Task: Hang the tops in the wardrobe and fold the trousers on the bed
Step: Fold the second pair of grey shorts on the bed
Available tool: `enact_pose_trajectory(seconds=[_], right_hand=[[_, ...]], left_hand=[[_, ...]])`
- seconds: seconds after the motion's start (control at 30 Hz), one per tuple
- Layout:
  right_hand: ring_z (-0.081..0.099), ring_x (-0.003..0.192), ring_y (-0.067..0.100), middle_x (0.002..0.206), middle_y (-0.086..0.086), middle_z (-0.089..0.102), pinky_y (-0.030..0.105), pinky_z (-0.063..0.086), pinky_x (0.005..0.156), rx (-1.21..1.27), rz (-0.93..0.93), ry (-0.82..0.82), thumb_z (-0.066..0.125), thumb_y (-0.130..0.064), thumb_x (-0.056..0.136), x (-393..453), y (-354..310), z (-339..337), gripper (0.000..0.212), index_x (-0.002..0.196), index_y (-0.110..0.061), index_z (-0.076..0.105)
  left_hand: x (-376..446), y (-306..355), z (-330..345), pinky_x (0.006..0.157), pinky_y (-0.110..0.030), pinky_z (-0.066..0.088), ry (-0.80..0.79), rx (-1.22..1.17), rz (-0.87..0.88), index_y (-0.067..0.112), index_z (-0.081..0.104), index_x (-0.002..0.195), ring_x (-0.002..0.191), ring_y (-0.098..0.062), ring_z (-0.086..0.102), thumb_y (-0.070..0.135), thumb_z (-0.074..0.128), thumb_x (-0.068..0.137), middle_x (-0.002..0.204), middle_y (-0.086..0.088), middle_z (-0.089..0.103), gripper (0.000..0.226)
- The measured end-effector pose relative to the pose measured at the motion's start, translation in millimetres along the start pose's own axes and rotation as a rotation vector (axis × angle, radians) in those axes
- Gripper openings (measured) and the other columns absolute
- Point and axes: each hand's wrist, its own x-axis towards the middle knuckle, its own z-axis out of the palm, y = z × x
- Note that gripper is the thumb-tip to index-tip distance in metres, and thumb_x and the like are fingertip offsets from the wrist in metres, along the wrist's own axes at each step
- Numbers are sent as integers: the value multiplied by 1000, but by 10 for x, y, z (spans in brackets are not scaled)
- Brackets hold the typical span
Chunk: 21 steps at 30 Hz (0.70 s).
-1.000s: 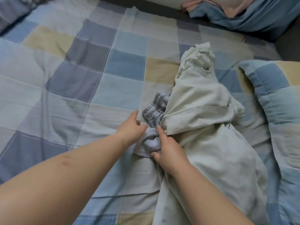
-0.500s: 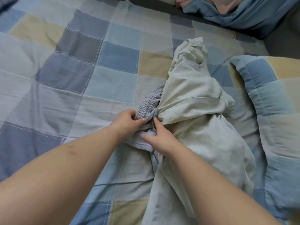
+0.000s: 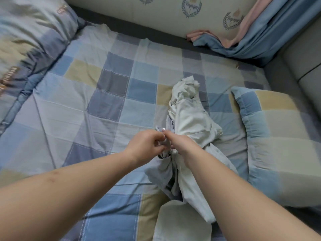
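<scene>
Raised since a moment ago, left hand (image 3: 145, 146) and right hand (image 3: 182, 145) both pinch lavender trousers (image 3: 160, 169) above the checked bed (image 3: 111, 103).

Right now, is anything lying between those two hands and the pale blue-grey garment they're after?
Nothing is in the way: the left hand and right hand already pinch the blue-grey garment. But the cream garment lies bunched against it, partly draped over, so the two are tangled.

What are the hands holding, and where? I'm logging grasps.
Both the left hand and right hand pinch the grey-blue garment at its bunched top edge.
</scene>
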Motion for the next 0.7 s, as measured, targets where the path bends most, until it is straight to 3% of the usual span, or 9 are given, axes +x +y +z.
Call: enact_pose_trajectory(seconds=[0.07,0.13,0.23,0.3,0.43,0.53,0.6,0.7], right_hand=[[62,79,15,96,6,69,24,43,64,-43,-45,16,57,-44,88,-268,-255,-115,43,112,-9,66],[59,70,18,83,7,65,24,42,56,-110,-92,103,54,-35,92,-568,-512,-247,35,109,-6,64],[59,84,27,86,9,62,34,48,76,-243,-263,179,50,-22,90,-1025,-867,-498,17,86,-10,60],[59,91,26,93,7,64,39,48,86,-314,-379,192,48,-19,87,-1400,-1092,-658,14,89,-11,59],[59,96,23,100,4,66,38,46,85,-525,-516,137,45,-31,96,-2106,-1543,-985,22,98,-17,62],[57,94,20,98,1,64,33,41,77,-676,-566,170,43,-38,98,-2662,-1873,-1340,28,98,-17,62],[58,88,16,92,-3,65,31,42,73,-704,-616,178,45,-42,96,-3009,-2044,-1540,29,93,-18,62],[59,90,10,93,-10,67,33,47,81,-656,-723,176,48,-44,95,-3408,-2260,-1659,26,96,-25,66]], left_hand=[[-106,256,-186,70,-25,39,-16,-23,57,9,69,91,88,-21,61,21,70,84,86,1,64,14],[-173,513,-370,80,-25,45,-33,-114,85,12,71,101,96,-17,64,19,69,84,99,1,71,18],[-261,941,-745,82,-28,46,0,-156,165,10,71,98,91,-19,62,17,72,83,95,-3,70,17],[-342,1217,-1049,76,-26,42,19,-92,235,9,72,96,82,-20,53,18,73,81,86,-4,61,17],[-538,1692,-1759,83,-6,33,8,-82,274,24,73,106,93,-9,51,22,75,80,101,-1,58,27],[-637,2011,-2397,91,-20,44,-24,-100,191,44,63,103,98,-3,53,32,74,81,107,10,55,27],[-712,2212,-2731,94,-27,46,-5,-39,167,44,59,105,103,-3,52,31,72,82,111,12,55,29],[-771,2519,-2997,96,-26,43,9,-6,181,39,60,111,109,-4,51,29,70,85,115,14,56,30]])
